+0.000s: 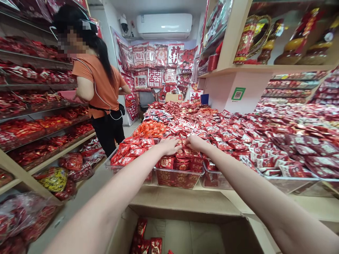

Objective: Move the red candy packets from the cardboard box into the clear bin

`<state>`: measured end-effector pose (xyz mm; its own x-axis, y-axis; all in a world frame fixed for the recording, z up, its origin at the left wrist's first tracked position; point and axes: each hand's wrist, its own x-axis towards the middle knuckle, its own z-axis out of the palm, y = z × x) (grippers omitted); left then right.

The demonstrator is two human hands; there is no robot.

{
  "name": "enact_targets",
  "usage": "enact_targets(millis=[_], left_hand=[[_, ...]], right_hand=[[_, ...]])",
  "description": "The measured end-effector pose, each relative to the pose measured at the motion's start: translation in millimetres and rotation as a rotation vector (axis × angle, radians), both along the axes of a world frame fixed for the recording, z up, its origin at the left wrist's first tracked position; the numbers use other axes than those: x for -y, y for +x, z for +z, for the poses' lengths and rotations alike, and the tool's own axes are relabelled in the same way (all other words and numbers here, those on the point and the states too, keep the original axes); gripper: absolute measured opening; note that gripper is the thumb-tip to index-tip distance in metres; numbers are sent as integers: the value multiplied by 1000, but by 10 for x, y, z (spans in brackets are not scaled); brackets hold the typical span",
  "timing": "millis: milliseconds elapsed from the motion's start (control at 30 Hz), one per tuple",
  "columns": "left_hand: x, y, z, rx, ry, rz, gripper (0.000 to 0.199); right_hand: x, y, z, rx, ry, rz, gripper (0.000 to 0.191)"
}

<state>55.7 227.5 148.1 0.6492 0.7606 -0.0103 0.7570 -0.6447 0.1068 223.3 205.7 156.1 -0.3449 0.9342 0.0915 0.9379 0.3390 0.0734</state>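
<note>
My left hand lies over small red packets at the back of a clear plastic bin, its fingers stretched out and slightly apart. Close beside it, my right hand bends down among the same packets with its fingers curled together. Whatever is under those fingertips is hidden. Red packets with gold print stand in rows in this bin, nearest to both hands. Below, an opened cardboard box holds a few loose red packets at its left side.
Neighbouring bins of red packets spread left, right and behind. A person in an orange shirt stands at the left, by shelves full of packets. A cabinet with gourd-shaped ornaments juts out at upper right. Bags fill the lower shelf.
</note>
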Motion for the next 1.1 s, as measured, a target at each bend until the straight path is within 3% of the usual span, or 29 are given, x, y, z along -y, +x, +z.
enact_targets(millis=[267, 733, 1100], left_hand=[[45, 42, 56, -12, 12, -4, 58], [-7, 435, 97, -111, 26, -41, 50], [153, 416, 93, -132, 41, -78, 54]], right_hand=[[-4, 23, -6, 46, -38, -17, 25], [20, 127, 0, 88, -18, -72, 22], [120, 286, -80, 12, 44, -147, 21]])
